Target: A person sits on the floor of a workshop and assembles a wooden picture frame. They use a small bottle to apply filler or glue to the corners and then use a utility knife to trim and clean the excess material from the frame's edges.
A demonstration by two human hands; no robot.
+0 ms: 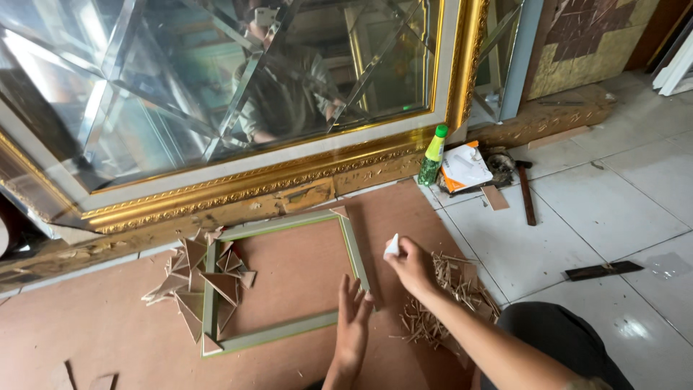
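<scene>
the small green picture frame (285, 278) lies assembled on the brown board (108, 332), corners joined. the left hand (352, 321) rests flat and open on its right rail; the right hand (411, 263) grips a small white piece (392, 246) above it. triangular offcuts (195, 278) litter the left side, uncleared.

Left hand (353, 323) flat beside green frame (280, 278)

- pretty bright daylight overall, coming from the right; white floor tiles (606, 209) shine, with a wet-looking glare patch lower right
- big mirror (216, 87) throws streaky reflections off its bevels
- shadows soft; dim far-left corner
- wide-angle bending at edges; mostly sharp
</scene>
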